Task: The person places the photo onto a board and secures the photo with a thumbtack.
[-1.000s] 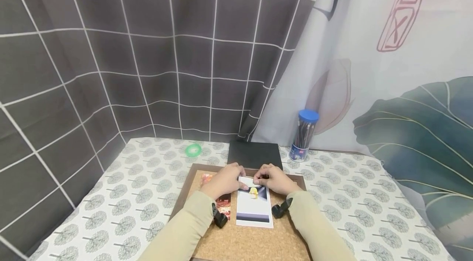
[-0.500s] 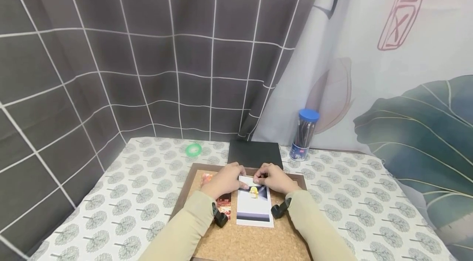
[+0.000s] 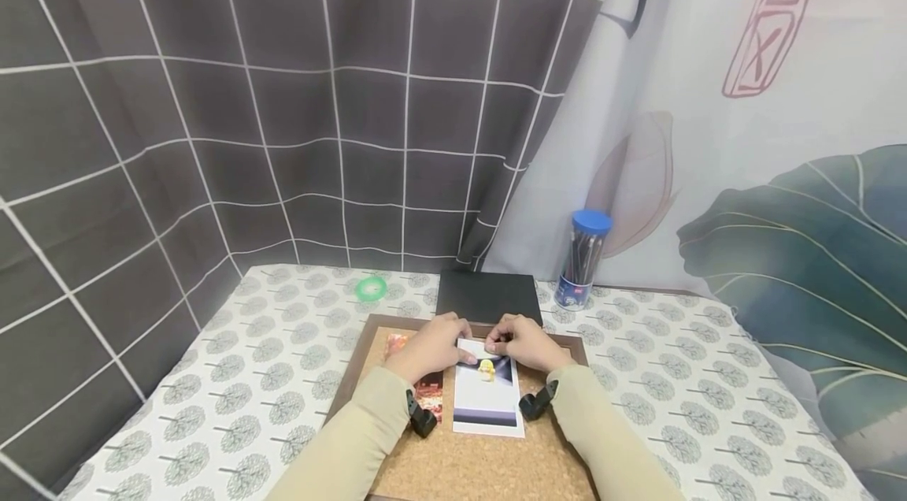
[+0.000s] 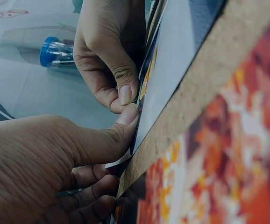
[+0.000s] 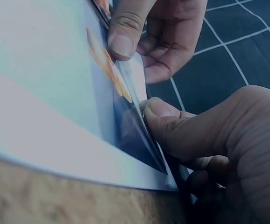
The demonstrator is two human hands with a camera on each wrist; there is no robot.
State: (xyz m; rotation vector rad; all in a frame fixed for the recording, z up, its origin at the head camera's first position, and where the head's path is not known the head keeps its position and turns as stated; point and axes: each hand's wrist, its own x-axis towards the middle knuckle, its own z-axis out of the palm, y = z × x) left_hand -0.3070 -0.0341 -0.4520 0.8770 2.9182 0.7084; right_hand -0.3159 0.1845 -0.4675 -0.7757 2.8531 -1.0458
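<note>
A white-bordered photo (image 3: 485, 410) with a small yellow figure lies on the framed corkboard (image 3: 468, 469). At its upper left edge, my left hand (image 3: 431, 347) pinches the photo, thumb on its face and fingers curled behind the edge. My right hand (image 3: 527, 343) is at the top border, thumb and forefinger pinched together. Between those tips, in the right wrist view, shows a small pale thing (image 5: 143, 105); I cannot tell what it is. The two thumbs are close together in the left wrist view. A red-and-orange photo (image 4: 233, 154) lies on the cork beside the first, partly under my left hand.
Behind the board lies a flat black object (image 3: 489, 296). A blue-lidded clear tub (image 3: 583, 261) of dark sticks stands at the back right, and a green tape ring (image 3: 371, 288) lies back left. The tablecloth (image 3: 248, 406) has a tree print. Curtains hang behind.
</note>
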